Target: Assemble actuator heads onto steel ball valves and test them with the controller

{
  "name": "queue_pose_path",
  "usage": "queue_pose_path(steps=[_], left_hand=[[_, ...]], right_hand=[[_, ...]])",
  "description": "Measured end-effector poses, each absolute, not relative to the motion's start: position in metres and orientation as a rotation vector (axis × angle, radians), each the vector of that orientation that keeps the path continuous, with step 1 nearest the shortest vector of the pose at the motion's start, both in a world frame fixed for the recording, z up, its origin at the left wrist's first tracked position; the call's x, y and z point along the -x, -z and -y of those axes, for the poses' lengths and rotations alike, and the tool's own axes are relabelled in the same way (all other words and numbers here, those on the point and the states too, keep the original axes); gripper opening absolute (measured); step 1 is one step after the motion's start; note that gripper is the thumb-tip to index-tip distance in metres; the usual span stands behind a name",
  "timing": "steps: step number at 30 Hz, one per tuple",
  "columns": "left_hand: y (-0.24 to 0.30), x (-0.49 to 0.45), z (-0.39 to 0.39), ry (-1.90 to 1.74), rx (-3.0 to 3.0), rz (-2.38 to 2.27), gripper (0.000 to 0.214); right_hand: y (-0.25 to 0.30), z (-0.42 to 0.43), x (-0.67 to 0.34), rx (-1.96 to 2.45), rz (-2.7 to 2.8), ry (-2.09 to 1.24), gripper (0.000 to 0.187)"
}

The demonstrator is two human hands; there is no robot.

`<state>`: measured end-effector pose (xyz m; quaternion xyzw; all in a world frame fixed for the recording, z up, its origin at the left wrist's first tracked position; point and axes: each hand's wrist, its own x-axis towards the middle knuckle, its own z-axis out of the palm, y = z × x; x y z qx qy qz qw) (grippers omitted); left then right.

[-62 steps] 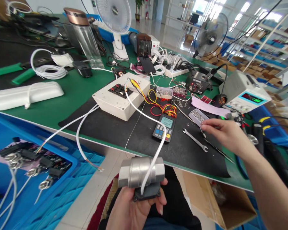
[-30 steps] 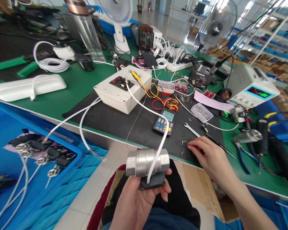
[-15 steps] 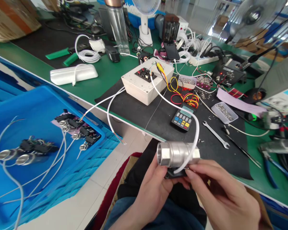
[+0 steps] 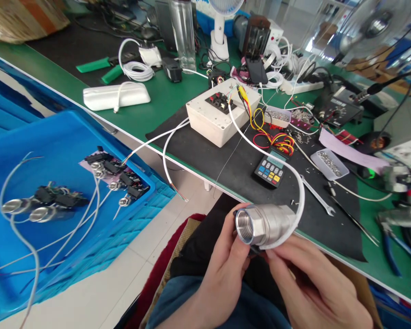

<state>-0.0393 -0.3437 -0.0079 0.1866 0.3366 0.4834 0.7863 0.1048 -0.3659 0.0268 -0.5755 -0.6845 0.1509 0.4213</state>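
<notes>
Over my lap, my left hand (image 4: 228, 265) is wrapped round a steel threaded pipe fitting (image 4: 269, 224) with hexagonal ends. Its threaded opening faces toward me and to the left. Beneath the fitting shows the edge of a black part (image 4: 255, 250), mostly covered by my fingers. A white cable (image 4: 298, 201) bends down past the fitting's right end to its underside and runs up to a beige box (image 4: 208, 123). Just under the cable, my right hand (image 4: 315, 278) has thumb and fingers pinched together against the underside; what is between them is hidden.
On the black mat lie a keypad device (image 4: 270, 170), a wrench (image 4: 317, 196), tweezers (image 4: 354, 214) and a tray of small screws (image 4: 329, 164). Blue-handled pliers (image 4: 390, 246) are at the right. A blue bin (image 4: 55, 141) at left holds similar fittings with cables.
The fitting has turned in my hands, so its threaded opening faces me more and the black part underneath shows less. The surroundings have shifted slightly right in view.
</notes>
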Motion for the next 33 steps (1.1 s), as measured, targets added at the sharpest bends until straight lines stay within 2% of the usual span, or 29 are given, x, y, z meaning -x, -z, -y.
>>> queue_pose_path(steps=[7,9,12,15,19,25,27,31,33], left_hand=[[0.016,0.043,0.348,-1.078,-0.38,-0.781,0.049],[0.018,0.042,0.346,-1.086,-0.355,-0.73,0.046],[0.019,0.04,0.341,-1.139,-0.364,-0.643,0.04],[0.019,0.039,0.335,-1.176,-0.377,-0.65,0.037],[0.015,0.039,0.333,-1.194,-0.366,-0.646,0.035],[0.015,0.038,0.336,-1.217,-0.361,-0.606,0.035],[0.017,0.036,0.337,-1.227,-0.361,-0.605,0.035],[0.02,0.031,0.338,-1.256,-0.347,-0.578,0.037],[0.021,0.028,0.338,-1.257,-0.328,-0.57,0.038]], right_hand=[[-0.037,0.359,-0.103,1.397,1.843,-0.443,0.03],[-0.036,0.355,-0.113,1.403,1.802,-0.487,0.024],[-0.023,0.347,-0.142,1.595,1.755,-0.273,0.014],[-0.004,0.339,-0.174,1.754,1.986,-0.001,0.018],[0.01,0.335,-0.197,1.693,2.183,-0.016,0.022],[0.001,0.331,-0.204,1.623,2.379,0.05,0.019],[-0.009,0.331,-0.197,1.601,2.318,-0.009,0.016],[-0.033,0.342,-0.159,1.566,1.929,-0.474,0.006],[-0.042,0.349,-0.136,1.515,1.694,-0.634,0.01]])
